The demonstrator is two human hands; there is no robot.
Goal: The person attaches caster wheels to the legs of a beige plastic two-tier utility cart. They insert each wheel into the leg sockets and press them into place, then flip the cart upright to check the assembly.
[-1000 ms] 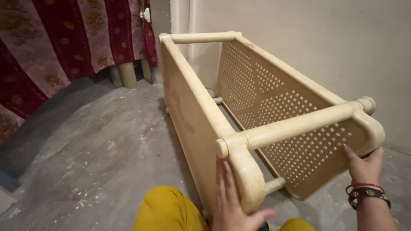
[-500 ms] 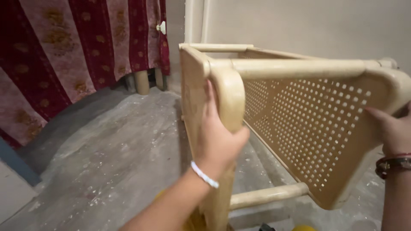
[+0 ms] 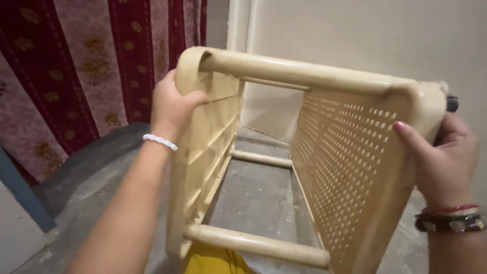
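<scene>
Grey concrete floor (image 3: 91, 177), dusty and speckled with pale flecks, under a plain cream wall (image 3: 365, 35) at the back and right. Dark red and pink patterned curtain (image 3: 76, 66) hanging on the left, down to the floor. Held up off the floor in front of the wall: a cream plastic rack (image 3: 284, 152), made of 2 flat side panels joined by round bars. Right panel pierced with rows of small holes, left panel ribbed with slats. 1 thick bar across the top, nearest the camera, 1 at the bottom front, 2 thinner ones further back. Long axis running away from the camera toward the wall, open frame facing up and down, floor visible through it. Left hand (image 3: 170, 109) wrapped around the rounded top corner of the left panel, fingers pressed onto its inner face, white bead bracelet on the wrist. Right hand (image 3: 444, 157) closed on the top corner of the right panel, thumb laid flat on the holed face, bangles on the wrist. Yellow cloth (image 3: 213, 259) just below the lower bar.
</scene>
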